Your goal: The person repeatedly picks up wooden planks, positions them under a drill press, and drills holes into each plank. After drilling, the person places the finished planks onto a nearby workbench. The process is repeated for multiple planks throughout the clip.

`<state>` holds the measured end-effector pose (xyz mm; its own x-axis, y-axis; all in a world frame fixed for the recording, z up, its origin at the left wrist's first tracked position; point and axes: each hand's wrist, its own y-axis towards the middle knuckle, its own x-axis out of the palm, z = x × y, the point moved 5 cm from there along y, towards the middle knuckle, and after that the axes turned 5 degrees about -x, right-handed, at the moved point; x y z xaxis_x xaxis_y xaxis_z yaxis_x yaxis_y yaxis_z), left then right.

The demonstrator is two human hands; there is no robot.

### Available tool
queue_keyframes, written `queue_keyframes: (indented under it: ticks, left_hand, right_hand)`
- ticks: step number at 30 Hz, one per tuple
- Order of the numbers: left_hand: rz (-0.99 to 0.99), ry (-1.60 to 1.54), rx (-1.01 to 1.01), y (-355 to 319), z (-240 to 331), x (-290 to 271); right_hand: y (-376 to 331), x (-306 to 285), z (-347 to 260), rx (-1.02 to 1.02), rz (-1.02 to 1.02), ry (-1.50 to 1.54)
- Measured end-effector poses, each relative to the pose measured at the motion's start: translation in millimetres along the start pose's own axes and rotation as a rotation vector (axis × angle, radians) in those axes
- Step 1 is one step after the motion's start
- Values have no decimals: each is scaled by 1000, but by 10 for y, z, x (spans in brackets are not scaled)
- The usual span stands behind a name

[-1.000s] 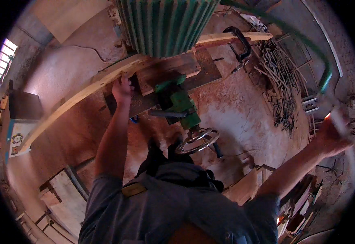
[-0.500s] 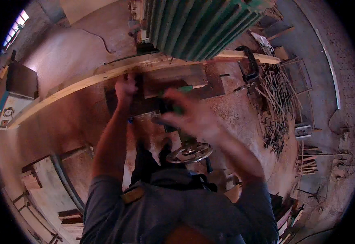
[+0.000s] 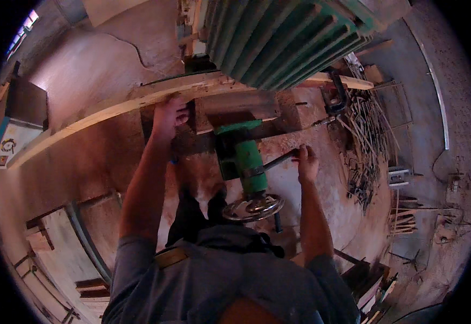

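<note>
My right hand [image 3: 306,161] is closed on the end of a dark lever [image 3: 279,160]. That lever slants out from the side of a green machine cylinder [image 3: 250,157]. Below the cylinder, close to my body, sits a shiny metal handwheel [image 3: 252,208]. My left hand [image 3: 169,116] is at the near edge of a long wooden beam [image 3: 103,110], its fingers loosely bent and apart. Whether its fingertips touch the beam I cannot tell. A large green ribbed housing [image 3: 278,40] hangs over the beam and hides part of it.
A dark clamp [image 3: 337,97] stands at the beam's right end. Beyond it lies a heap of thin wooden sticks [image 3: 373,129]. A pale box with a dial [image 3: 17,143] is at the far left. Boards [image 3: 70,237] lie at the lower left.
My right hand has moved right, from above the green cylinder to the lever, and has closed on it. My left hand has stayed by the beam. The view has shifted slightly.
</note>
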<state>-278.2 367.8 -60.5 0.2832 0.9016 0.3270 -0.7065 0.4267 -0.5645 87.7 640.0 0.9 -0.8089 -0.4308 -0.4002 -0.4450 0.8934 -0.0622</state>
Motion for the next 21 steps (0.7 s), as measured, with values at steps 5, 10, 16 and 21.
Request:
queue_keyframes:
  ticks: [5,10,16,21]
  left_hand:
    - [12,-320,66,-353,285,-368]
    - [132,-430,204,-279,496,-2036]
    - [27,-381,544,-1158,1197,-2968]
    - [80,-316,615,-2217,1027,-3031]
  right_hand:
    - [-306,-449,-98,17,156,197]
    - [-713,-441,-623,0,161,265]
    - [-1086,625,-1625,-364,-343,140]
    - [-1925,2013,-2365,-1042,-672,-492]
